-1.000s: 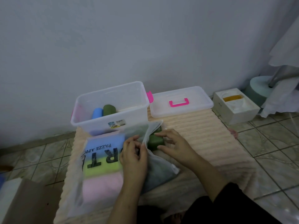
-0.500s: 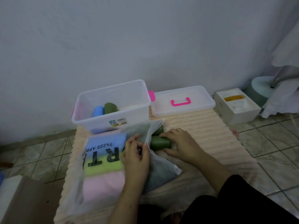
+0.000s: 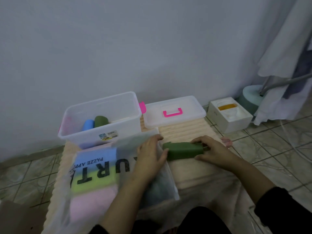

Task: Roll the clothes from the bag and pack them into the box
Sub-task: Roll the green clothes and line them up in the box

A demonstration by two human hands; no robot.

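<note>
On the mat (image 3: 189, 132), the right hand (image 3: 213, 152) grips a green cloth (image 3: 183, 150) — the left hand (image 3: 150, 153) lies flat, fingers straight, on the bag (image 3: 94, 174).

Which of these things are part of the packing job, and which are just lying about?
Part of the job: green cloth, held by right hand and left hand; plastic bag; clear box holding two rolls; box lid.

Lying about: white foam block; hanging white fabric.

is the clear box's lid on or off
Off. The lid lies flat beside the open-topped box, with two rolls visible inside.
</note>
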